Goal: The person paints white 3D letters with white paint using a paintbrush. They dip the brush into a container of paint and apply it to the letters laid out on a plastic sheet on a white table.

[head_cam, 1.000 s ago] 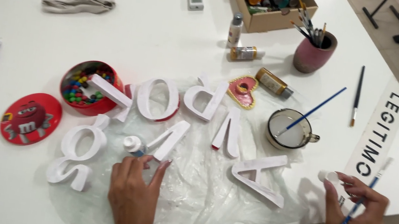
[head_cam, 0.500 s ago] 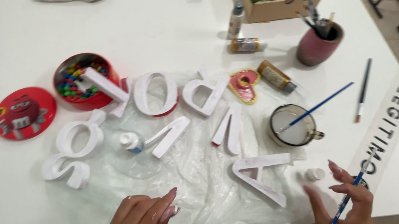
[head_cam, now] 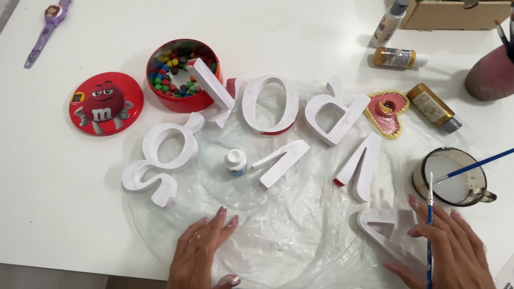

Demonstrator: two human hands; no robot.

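Around your hands the white bench is crowded: a red tin of candies (head_cam: 176,73) and its lid (head_cam: 105,103) at far left, a paint-water mug (head_cam: 452,176) with a blue brush just beyond your right hand (head_cam: 461,277), and other white letters (head_cam: 269,105) spread across the middle. Your right hand grips a thin brush (head_cam: 429,241) and rests its fingers on the white triangular letter (head_cam: 390,229) at near right (unpainted, lying flat). Your left hand (head_cam: 198,268) lies open, flat on the crinkled clear plastic sheet (head_cam: 297,239) covering the bench (head_cam: 5,195).
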